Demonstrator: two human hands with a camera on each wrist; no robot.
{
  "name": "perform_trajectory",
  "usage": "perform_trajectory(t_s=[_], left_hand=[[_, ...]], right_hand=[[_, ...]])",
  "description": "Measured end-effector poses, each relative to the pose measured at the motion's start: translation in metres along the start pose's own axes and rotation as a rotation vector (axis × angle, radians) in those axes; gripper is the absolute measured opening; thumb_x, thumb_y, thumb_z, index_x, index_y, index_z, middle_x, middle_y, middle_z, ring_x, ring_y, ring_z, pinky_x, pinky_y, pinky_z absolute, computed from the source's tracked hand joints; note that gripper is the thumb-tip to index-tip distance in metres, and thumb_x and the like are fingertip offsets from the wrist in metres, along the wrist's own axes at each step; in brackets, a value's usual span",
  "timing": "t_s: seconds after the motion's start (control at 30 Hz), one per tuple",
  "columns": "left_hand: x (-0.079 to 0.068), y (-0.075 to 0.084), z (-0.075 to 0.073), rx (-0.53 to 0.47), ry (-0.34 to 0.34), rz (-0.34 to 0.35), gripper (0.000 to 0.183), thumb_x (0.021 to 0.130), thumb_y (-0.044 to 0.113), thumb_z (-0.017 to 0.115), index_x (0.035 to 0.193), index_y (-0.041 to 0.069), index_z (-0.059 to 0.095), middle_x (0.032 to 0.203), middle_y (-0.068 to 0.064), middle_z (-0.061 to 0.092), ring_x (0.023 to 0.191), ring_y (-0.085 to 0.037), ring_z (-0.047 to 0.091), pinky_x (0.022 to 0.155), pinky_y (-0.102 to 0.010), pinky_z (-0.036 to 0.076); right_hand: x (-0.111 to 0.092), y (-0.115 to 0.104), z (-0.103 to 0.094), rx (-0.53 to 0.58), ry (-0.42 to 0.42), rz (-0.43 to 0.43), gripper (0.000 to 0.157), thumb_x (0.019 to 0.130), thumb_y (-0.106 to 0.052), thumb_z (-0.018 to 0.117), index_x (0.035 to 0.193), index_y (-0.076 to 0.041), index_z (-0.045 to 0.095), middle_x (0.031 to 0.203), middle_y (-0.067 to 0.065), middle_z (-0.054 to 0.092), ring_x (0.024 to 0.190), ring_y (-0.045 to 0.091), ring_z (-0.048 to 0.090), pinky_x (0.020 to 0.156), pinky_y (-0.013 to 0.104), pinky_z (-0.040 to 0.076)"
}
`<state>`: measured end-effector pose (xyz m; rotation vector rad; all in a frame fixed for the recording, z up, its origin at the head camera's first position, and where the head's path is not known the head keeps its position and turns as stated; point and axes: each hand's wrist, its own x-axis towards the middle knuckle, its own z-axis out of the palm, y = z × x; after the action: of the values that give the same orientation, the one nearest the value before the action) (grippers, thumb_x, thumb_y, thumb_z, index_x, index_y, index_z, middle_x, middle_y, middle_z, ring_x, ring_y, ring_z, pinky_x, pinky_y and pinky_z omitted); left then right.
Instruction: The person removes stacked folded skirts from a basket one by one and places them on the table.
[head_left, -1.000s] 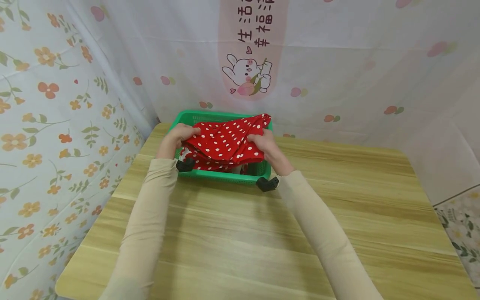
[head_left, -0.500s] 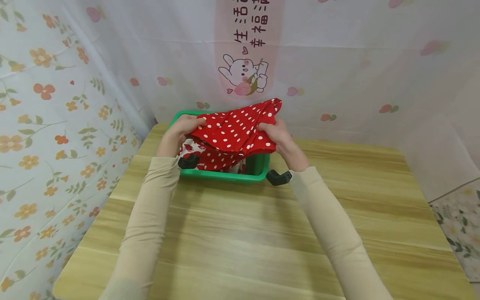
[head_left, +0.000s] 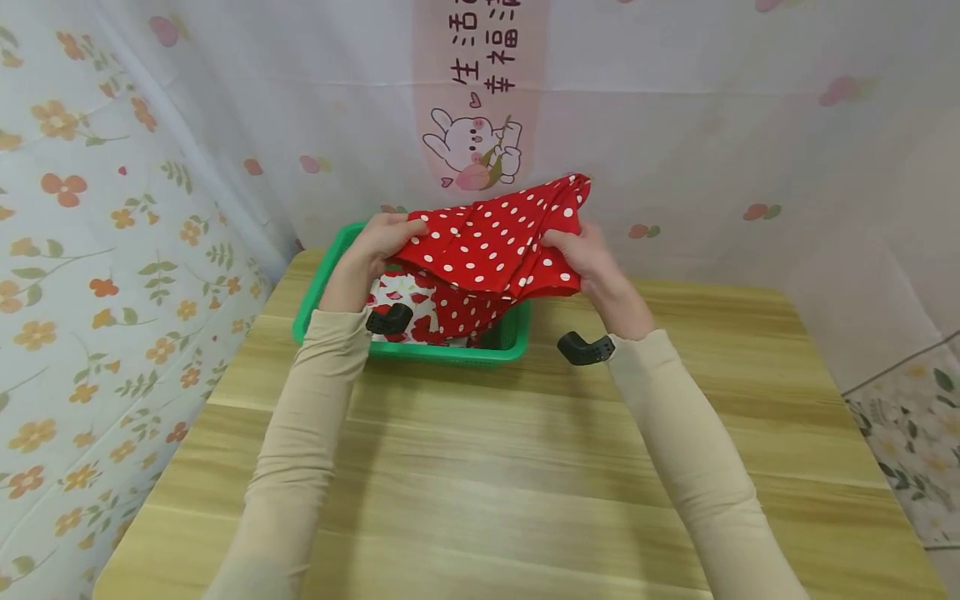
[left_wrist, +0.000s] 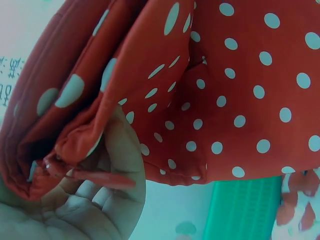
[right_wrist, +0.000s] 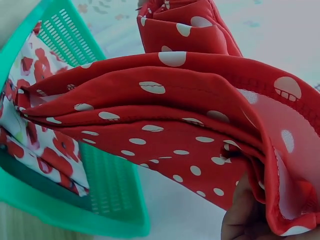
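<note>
A folded red garment with white polka dots (head_left: 487, 246) hangs above the green plastic basket (head_left: 450, 353), reaching past its right end. My left hand (head_left: 386, 239) grips the garment's left end; in the left wrist view that hand (left_wrist: 117, 160) curls under a gathered edge with a thin red strip. At the right end, my right hand (head_left: 592, 254) pinches the cloth, thumb on top. Layered folds (right_wrist: 170, 107) show in the right wrist view, with that hand (right_wrist: 245, 210) partly hidden under them. A white cloth with red flowers (head_left: 397, 292) lies in the basket, below the garment.
The basket stands on a wood-grain table (head_left: 487, 467) near its back edge. A white curtain (head_left: 675, 125) hangs directly behind, and a flowered curtain (head_left: 97, 317) borders the left side. Black camera mounts (head_left: 585, 348) stick out at both wrists.
Both hands have lifted the polka-dot garment up and to the right, the right hand moving farther. More of the flowered cloth in the basket now shows. The head view has shifted slightly.
</note>
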<state>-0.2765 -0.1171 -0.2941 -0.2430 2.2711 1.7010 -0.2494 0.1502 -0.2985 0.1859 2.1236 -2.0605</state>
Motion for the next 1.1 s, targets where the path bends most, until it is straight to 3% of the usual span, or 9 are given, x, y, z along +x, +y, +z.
perform_trajectory(t_s=[0.23, 0.57, 0.77, 1.1], left_hand=[[-0.007, 0.015, 0.019, -0.025, -0.010, 0.050, 0.039, 0.092, 0.025, 0.055, 0.124, 0.003, 0.056, 0.103, -0.007, 0.059, 0.068, -0.011, 0.063, 0.063, -0.021, 0.053], [-0.008, 0.033, 0.052, -0.077, -0.022, 0.129, 0.033, 0.091, 0.020, 0.056, 0.120, 0.004, 0.061, 0.095, -0.007, 0.062, 0.065, -0.012, 0.064, 0.061, -0.022, 0.053], [-0.009, 0.042, 0.075, -0.095, -0.032, 0.158, 0.030, 0.091, 0.020, 0.056, 0.117, 0.005, 0.063, 0.096, -0.007, 0.063, 0.070, -0.013, 0.064, 0.066, -0.023, 0.054], [-0.011, 0.058, 0.111, -0.111, -0.075, 0.216, 0.034, 0.092, 0.021, 0.057, 0.122, 0.005, 0.060, 0.098, -0.011, 0.066, 0.074, -0.017, 0.066, 0.067, -0.025, 0.055]], right_hand=[[-0.009, -0.007, -0.022, -0.022, 0.035, -0.024, 0.054, 0.089, -0.017, 0.060, 0.134, -0.003, 0.034, 0.116, 0.010, 0.052, 0.089, 0.016, 0.063, 0.071, 0.029, 0.055], [-0.024, -0.018, -0.057, -0.020, 0.080, -0.021, 0.053, 0.089, -0.019, 0.062, 0.130, -0.003, 0.034, 0.109, 0.008, 0.053, 0.077, 0.010, 0.066, 0.064, 0.026, 0.055], [-0.033, -0.019, -0.080, -0.002, 0.093, -0.022, 0.059, 0.086, -0.024, 0.066, 0.131, -0.005, 0.033, 0.109, 0.005, 0.053, 0.079, 0.008, 0.065, 0.065, 0.025, 0.055], [-0.047, -0.019, -0.118, 0.044, 0.139, -0.036, 0.056, 0.084, -0.025, 0.070, 0.125, -0.007, 0.036, 0.104, 0.002, 0.055, 0.077, 0.008, 0.066, 0.062, 0.024, 0.055]])
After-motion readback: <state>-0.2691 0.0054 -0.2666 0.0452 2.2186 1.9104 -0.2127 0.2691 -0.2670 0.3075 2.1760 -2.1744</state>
